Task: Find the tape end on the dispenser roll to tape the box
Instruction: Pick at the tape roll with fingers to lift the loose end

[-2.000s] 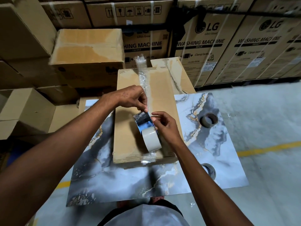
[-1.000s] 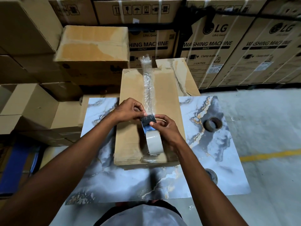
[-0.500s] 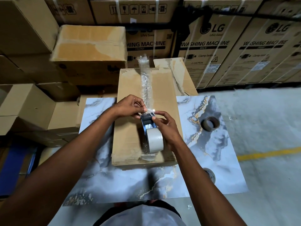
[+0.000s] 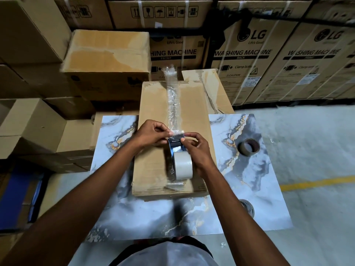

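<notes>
A long flat cardboard box point(image 4: 153, 169) lies on a marble-patterned table point(image 4: 249, 189). A strip of clear tape point(image 4: 172, 100) runs down the middle of the box top, its far end crumpled past the far edge. The tape dispenser point(image 4: 177, 148), with a shiny metal frame and a pale tape roll point(image 4: 183, 167), rests on the box. My right hand point(image 4: 196, 148) grips the dispenser from the right side. My left hand point(image 4: 153, 134) pinches the clear tape at the dispenser's front, fingertips close to my right thumb.
Two spare tape rolls lie on the table, one brown point(image 4: 248, 146) at the right and one point(image 4: 247, 207) near the front right, partly behind my forearm. Stacked cartons point(image 4: 107, 60) crowd the left and back. Washing-machine boxes point(image 4: 242, 54) line the rear. Grey floor with a yellow line point(image 4: 317, 182) lies right.
The hands and dispenser have shifted slightly toward the box's far end; my left fingers have closed onto the tape at the dispenser's front, near my right thumb.
</notes>
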Action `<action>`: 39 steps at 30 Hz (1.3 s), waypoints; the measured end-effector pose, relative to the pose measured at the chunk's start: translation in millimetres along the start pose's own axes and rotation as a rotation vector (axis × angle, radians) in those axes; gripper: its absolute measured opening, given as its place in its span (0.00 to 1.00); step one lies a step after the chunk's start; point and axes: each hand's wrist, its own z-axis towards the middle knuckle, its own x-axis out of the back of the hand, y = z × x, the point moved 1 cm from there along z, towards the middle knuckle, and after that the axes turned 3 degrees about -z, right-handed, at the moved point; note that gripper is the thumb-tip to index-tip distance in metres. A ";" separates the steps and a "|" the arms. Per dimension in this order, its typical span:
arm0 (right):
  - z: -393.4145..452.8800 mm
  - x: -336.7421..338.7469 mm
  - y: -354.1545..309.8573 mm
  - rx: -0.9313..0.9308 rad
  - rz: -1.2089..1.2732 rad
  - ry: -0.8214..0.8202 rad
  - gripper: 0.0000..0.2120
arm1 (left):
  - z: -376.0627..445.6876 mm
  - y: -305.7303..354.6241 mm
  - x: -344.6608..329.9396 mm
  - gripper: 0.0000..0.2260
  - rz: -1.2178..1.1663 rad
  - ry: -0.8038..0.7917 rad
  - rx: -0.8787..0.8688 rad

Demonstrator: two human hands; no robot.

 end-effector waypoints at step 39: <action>75.4 16.5 -24.9 0.130 -0.360 -0.063 0.10 | -34.9 -28.3 -28.9 0.13 0.193 0.009 -0.261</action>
